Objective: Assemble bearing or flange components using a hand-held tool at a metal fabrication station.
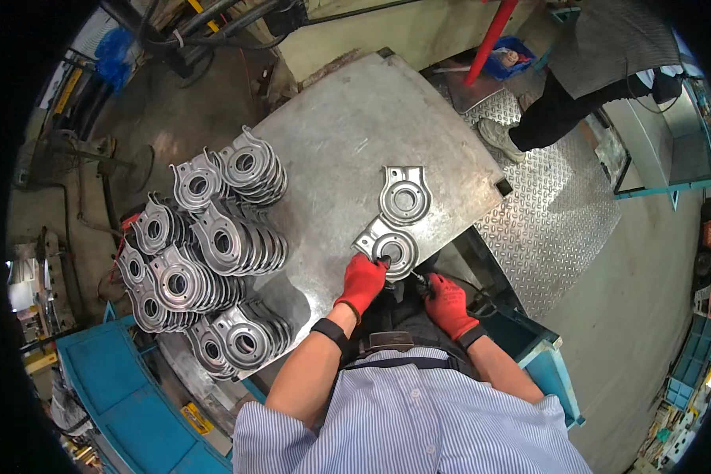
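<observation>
My left hand [362, 284], in a red glove with dark fingertips, is closed on the near edge of a stamped metal bracket [403, 267]. This bracket has a round dished centre with a hole and a tab, and it lies at the table's near edge. A second stamped bracket [417, 175] rests flat just beyond, close against the first. My right hand [450, 310], also red-gloved, is wrapped round a dark handheld tool [423, 283] with a thin tip. That tip points at the near right rim of the held bracket; whether it touches cannot be made out.
Several leaning stacks of similar brackets [241, 237] crowd the left side of the metal table [332, 118]. Blue cabinets [126, 395] stand at lower left. Beyond the table's right edge, a person's leg [557, 118] is on a diamond-plate floor panel [545, 213]. A red post [490, 43] rises behind.
</observation>
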A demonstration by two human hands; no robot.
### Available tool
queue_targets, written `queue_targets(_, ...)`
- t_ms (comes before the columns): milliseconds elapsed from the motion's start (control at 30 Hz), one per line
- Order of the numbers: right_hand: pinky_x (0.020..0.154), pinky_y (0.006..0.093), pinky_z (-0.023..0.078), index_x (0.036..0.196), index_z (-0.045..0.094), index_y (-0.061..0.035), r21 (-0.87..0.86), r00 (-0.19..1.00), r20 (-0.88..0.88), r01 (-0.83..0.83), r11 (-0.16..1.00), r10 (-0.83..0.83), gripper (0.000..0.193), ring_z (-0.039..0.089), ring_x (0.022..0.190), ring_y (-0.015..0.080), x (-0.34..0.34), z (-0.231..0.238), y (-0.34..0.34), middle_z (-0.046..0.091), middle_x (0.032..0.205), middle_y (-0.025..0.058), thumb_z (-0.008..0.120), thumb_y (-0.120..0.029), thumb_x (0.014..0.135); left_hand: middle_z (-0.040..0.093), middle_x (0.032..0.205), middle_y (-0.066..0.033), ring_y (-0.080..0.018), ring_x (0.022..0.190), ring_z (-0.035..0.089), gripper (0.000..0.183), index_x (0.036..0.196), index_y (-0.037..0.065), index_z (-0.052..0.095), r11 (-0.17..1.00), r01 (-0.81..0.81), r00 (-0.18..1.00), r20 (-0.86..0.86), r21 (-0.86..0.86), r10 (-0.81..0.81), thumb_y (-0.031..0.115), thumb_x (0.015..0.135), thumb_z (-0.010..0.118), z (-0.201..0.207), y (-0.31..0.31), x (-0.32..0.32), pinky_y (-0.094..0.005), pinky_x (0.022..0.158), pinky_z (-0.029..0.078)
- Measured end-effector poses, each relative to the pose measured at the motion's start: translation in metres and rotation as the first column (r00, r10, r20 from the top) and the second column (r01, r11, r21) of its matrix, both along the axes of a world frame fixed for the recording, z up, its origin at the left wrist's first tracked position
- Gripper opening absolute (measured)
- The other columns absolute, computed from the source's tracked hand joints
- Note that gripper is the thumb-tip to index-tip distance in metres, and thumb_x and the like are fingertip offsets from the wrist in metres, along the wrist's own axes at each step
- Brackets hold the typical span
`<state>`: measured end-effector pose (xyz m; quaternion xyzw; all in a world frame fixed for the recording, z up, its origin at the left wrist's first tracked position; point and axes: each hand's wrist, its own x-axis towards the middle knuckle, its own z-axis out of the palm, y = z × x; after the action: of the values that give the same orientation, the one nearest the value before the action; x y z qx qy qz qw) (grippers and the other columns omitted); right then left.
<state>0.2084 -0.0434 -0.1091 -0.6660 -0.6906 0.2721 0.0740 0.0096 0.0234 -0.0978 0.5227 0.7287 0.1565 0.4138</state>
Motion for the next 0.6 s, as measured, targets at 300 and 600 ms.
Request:
queue_targets(300,0.077,0.0427,0.048,0.108,0.054,-0.0057,0.053,0.991,-0.130,0.034,0.998,-0.027,0.039,0.058,0.093,0.0339,0.005,-0.008,0.002,0.060,0.101,0.0155,0.064,-0.018,0.073,0.061,0.093,-0.0263,-0.0416,0.093,0.058,0.035,0.088,-0.003,0.061,0.996,-0.031,0.996,0.075,-0.079,0.037,0.030,0.077,0.066,0.010,0.002,-0.001,-0.0462,0.078,0.047)
queue_targets(600,0.077,0.0437,0.047,0.113,0.055,-0.0063,0.130,0.944,-0.253,0.251,0.959,-0.212,0.039,0.059,0.092,0.0377,0.023,-0.021,-0.010,0.062,0.096,0.0202,0.063,-0.010,0.075,0.062,0.084,-0.0248,-0.0407,0.082,0.060,0.032,0.090,0.000,0.060,0.988,0.058,0.989,-0.140,0.140,-0.038,0.031,0.083,0.059,0.100,0.037,-0.066,-0.0482,0.072,0.048)
